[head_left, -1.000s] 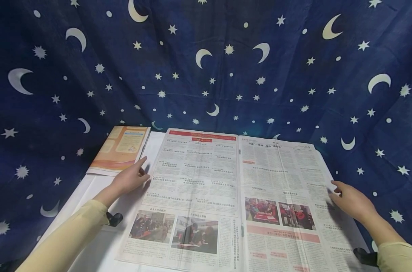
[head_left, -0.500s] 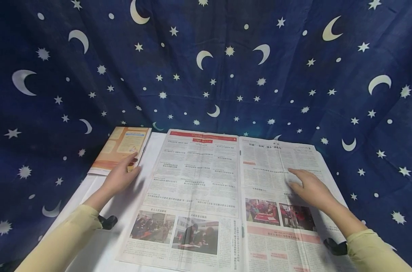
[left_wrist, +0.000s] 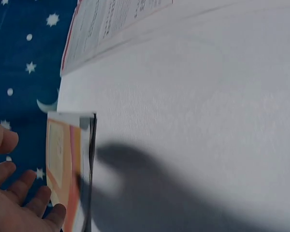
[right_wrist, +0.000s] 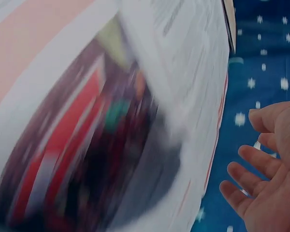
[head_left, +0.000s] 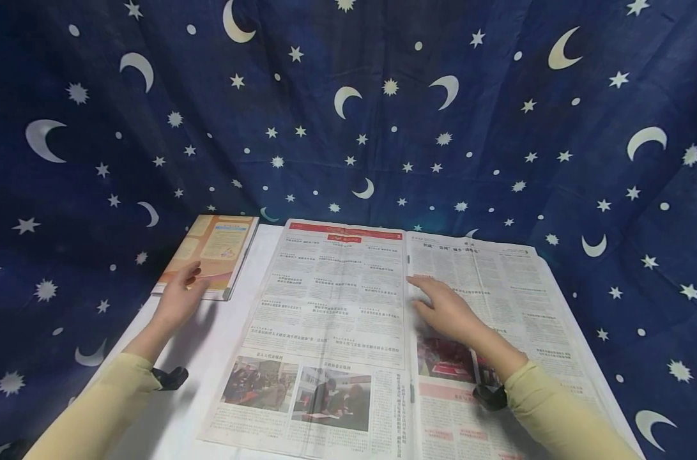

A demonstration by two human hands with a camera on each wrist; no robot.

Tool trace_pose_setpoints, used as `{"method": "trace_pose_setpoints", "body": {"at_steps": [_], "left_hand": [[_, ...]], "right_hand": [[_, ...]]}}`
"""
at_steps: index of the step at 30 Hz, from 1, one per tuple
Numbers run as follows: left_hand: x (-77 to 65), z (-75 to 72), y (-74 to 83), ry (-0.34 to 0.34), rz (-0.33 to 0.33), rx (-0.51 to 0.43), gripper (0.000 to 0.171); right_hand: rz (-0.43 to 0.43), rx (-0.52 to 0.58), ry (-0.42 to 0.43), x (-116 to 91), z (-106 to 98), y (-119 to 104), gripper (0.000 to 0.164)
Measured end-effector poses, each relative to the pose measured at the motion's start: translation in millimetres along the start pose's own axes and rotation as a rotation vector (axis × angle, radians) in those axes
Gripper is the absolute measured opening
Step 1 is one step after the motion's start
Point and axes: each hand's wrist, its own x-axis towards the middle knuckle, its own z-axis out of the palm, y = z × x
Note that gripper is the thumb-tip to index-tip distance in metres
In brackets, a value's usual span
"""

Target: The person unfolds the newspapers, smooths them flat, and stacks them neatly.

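Observation:
Spread over the white table is an open newspaper with printed columns and colour photos. To its left, near the far table edge, lies an orange booklet or folded stack of paper; its exact kind is unclear. My left hand hovers at the booklet's near edge with loosely bent fingers and holds nothing; in the left wrist view the fingers appear beside the orange cover. My right hand is above the newspaper near its centre fold, fingers extended and holding nothing. The right wrist view shows those fingers relaxed, the paper blurred.
A dark blue cloth with moons and stars hangs behind and around the table. White tabletop shows between the booklet and the newspaper. Each wrist wears a black camera strap piece.
My right hand has swept left from the newspaper's right edge to its centre fold. My left hand has moved left, from the newspaper's left edge to the orange booklet. The newspaper stays put.

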Motion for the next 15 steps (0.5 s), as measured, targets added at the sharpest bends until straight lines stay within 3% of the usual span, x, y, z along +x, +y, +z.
{"method": "trace_pose_setpoints", "body": {"at_steps": [15], "left_hand": [[5.4, -21.7, -29.9, 0.063, -0.362, -0.068, 0.068]], "right_hand": [[-0.104, 0.211, -0.159, 47.1, 59.6, -90.7, 0.055]]}}
